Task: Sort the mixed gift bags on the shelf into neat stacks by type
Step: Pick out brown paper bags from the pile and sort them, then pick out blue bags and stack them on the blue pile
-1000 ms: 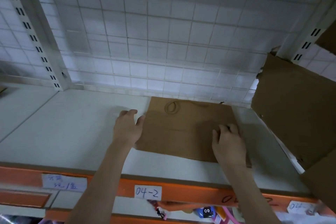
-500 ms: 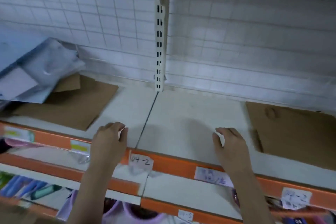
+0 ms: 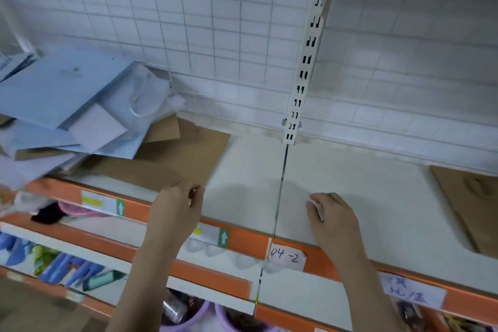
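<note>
A jumbled pile of light blue and white gift bags (image 3: 67, 105) lies at the left of the white shelf (image 3: 350, 183), on top of flat brown paper bags (image 3: 172, 159). One brown paper bag (image 3: 474, 205) lies flat alone at the right edge. My left hand (image 3: 177, 210) hovers at the near corner of the left brown bag, fingers curled, holding nothing. My right hand (image 3: 334, 218) floats over the bare shelf just right of the seam, fingers loosely apart and empty.
A slotted white upright (image 3: 304, 67) divides the wire-grid back wall (image 3: 215, 35). The shelf's orange front rail (image 3: 242, 242) carries a paper label "04-2" (image 3: 285, 257). Lower shelves below hold purple tubs (image 3: 186, 315) and coloured goods (image 3: 67, 267).
The view has swung left, away from the single brown bag both hands were pressing. Both hands came off it and moved left; the left one now reaches the mixed pile's brown bag.
</note>
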The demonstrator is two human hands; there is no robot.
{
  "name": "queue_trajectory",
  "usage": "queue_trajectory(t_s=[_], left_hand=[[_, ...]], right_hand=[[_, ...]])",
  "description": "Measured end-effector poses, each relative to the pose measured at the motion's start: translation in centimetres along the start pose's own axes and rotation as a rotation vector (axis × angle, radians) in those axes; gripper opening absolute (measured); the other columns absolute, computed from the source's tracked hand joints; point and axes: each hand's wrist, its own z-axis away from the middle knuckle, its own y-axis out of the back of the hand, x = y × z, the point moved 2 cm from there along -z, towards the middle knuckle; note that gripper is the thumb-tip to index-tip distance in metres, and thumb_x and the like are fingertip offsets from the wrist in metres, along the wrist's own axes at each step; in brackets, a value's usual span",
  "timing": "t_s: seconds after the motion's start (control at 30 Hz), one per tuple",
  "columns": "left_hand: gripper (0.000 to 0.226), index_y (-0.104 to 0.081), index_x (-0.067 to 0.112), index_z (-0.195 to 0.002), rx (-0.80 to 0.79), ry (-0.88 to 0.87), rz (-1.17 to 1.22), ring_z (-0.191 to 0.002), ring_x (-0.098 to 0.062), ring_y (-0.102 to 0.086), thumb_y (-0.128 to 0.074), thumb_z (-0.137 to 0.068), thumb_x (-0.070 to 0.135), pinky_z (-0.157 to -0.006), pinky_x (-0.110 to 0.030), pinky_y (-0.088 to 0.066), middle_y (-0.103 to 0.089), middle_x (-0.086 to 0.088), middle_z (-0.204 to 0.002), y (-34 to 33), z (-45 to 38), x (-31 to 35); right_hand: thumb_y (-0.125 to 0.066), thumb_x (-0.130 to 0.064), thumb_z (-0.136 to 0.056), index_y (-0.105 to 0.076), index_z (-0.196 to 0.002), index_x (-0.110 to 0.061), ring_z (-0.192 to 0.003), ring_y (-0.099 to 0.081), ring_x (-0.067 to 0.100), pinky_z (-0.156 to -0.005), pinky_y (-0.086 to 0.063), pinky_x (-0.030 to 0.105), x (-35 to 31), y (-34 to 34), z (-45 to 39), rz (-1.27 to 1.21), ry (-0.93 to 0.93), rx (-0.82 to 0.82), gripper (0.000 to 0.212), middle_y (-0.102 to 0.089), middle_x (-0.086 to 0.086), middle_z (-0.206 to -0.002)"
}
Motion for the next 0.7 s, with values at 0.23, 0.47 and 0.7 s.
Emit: queue_trajectory(t_s=[0.23, 0.47, 0.7], left_hand=[[0.013, -0.066, 0.011, -0.083, 0.115, 0.027, 0.045, -0.060, -0.021, -0.052, -0.057, -0.088, 0.019, -0.057, -0.027, -0.041, -0.061, -0.002, -0.067, 5.7, -4.0, -6.9], [0.015, -0.068, 0.007, -0.097, 0.187, -0.022, 0.106, -0.058, -0.019, -0.049, -0.061, -0.086, 0.016, -0.060, -0.025, -0.035, -0.055, 0.001, -0.065, 12.6, -9.0, -17.8], [0.016, -0.067, 0.004, -0.099, 0.215, -0.001, 0.074, -0.055, -0.033, -0.058, -0.061, -0.087, 0.012, -0.055, -0.028, -0.039, -0.052, 0.001, -0.060, 20.0, -12.8, -29.1]], right_hand=[[-0.055, -0.019, -0.090, -0.066, -0.106, -0.010, -0.090, -0.062, 0.023, -0.078, -0.046, 0.029, -7.7, -5.0, -2.4, -0.063, 0.046, -0.022, 0.021, -0.065, 0.006, -0.096], [-0.055, -0.017, -0.090, -0.066, -0.095, -0.010, -0.078, -0.062, 0.023, -0.067, -0.046, 0.030, -20.0, -11.4, -3.4, -0.037, 0.045, 0.079, 0.014, -0.064, 0.006, -0.085], [-0.057, -0.019, -0.088, -0.067, -0.095, -0.014, -0.078, -0.063, 0.023, -0.069, -0.049, 0.033, -33.2, -15.4, -4.6, -0.054, 0.092, 0.120, 0.013, -0.068, 0.005, -0.088]])
